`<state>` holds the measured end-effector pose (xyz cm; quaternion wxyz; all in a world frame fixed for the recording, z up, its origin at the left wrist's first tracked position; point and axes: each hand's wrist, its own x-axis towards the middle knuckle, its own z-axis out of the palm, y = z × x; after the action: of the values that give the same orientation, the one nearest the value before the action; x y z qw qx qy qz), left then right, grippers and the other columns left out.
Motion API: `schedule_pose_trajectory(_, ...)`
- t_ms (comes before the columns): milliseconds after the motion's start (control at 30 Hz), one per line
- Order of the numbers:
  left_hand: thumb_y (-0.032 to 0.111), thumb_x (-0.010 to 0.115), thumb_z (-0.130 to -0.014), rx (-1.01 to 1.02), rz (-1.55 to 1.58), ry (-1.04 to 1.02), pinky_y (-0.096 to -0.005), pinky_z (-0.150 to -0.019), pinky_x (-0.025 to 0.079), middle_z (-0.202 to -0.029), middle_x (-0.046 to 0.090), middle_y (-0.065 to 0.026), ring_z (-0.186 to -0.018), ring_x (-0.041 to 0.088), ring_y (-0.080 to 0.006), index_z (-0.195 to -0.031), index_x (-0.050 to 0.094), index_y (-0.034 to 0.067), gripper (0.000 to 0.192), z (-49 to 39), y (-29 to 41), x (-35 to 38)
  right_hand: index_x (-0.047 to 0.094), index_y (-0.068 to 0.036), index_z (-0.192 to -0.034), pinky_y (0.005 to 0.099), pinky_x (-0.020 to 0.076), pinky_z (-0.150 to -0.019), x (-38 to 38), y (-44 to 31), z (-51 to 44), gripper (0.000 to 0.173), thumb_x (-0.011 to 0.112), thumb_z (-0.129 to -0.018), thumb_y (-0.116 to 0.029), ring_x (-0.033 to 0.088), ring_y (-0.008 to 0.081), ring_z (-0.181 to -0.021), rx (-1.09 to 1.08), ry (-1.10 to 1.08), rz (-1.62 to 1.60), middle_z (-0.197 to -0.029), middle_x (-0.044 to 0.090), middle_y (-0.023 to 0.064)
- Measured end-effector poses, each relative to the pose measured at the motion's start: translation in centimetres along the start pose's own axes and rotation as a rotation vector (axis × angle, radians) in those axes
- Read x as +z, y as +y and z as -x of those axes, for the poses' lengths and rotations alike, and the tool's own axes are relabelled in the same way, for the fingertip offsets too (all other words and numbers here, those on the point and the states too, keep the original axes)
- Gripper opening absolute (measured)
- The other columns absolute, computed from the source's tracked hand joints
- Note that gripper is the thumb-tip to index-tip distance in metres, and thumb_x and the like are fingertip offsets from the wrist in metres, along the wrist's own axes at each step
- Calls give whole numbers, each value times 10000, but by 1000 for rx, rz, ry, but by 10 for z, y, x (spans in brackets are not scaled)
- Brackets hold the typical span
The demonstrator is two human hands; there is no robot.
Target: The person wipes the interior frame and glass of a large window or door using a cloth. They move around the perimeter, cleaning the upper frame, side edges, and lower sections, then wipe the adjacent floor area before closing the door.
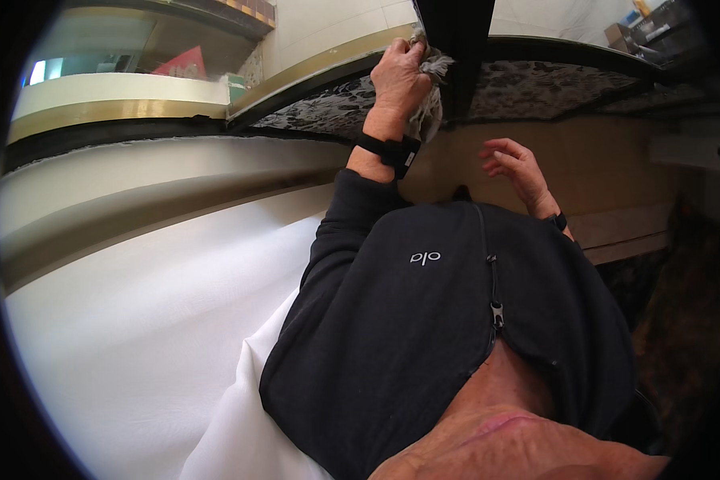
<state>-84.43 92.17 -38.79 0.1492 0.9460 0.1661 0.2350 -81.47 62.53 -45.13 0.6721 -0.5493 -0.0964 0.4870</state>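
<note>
My left hand [401, 75] is raised at the top centre, its fingers closed on a crumpled grey cloth [430, 114] with frayed ends. The cloth is beside a dark upright post [471, 54] of a glazed frame, and part of it hangs below my hand. Whether it touches the frame cannot be told. Lower and to the right, my right hand [513, 165] hovers with loosely bent fingers and nothing in it. Behind my left wrist runs a dark lower rail [312, 90] with a pale sill strip [336, 69] along it.
A white curtain [156, 288] hangs close on my left. Patterned dark-and-white panels [552, 90] sit below the glass on both sides of the post. Beyond the glass at upper left is a red sign [183, 63]; boxes [621, 37] stand at upper right. Tan floor [606, 162] lies below.
</note>
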Motion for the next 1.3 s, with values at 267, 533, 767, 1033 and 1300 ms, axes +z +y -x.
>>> schedule_pose_trajectory(267,132,614,-770,66,-194,-393,-395,-893,556,-1171,717,-34,-1057,689,-287,-1145,763,247,420,-34,-1,-16,638,-12,-1259,279,560,-804,2,6,10,296,609,-1008,-166,690,137,-884,45,-37,-53,-1077,702,102)
schedule_pose_trajectory(533,107,621,-777,-184,74,-149,-429,-771,552,-965,694,-52,-951,676,-311,-1018,758,188,289,65,-1,-23,655,-23,-1232,292,572,-788,-18,13,14,293,622,-1002,-202,698,148,-891,-6,131,-111,-1041,712,107)
schedule_pose_trajectory(767,253,699,-809,-23,-60,30,-474,-757,542,-1051,654,-66,-967,661,-336,-1346,617,226,544,14,7,-10,630,-2,-1252,303,579,-782,-22,27,20,322,624,-1003,-206,702,151,-876,81,128,-104,-1035,712,107)
schedule_pose_trajectory(1033,352,695,-811,-179,44,-171,-464,-780,564,-1048,743,-137,-966,702,-359,-1460,530,294,672,7,1,7,629,2,-1240,296,584,-758,-23,33,14,328,638,-998,-218,712,164,-850,104,148,-150,-1041,717,119)
schedule_pose_trajectory(1300,300,776,-769,-127,278,-214,-419,-829,571,-1052,751,-133,-984,712,-349,-1303,664,242,548,-1,-25,14,617,7,-1257,309,573,-780,-22,40,3,346,636,-995,-218,706,171,-886,98,40,-213,-1060,711,125)
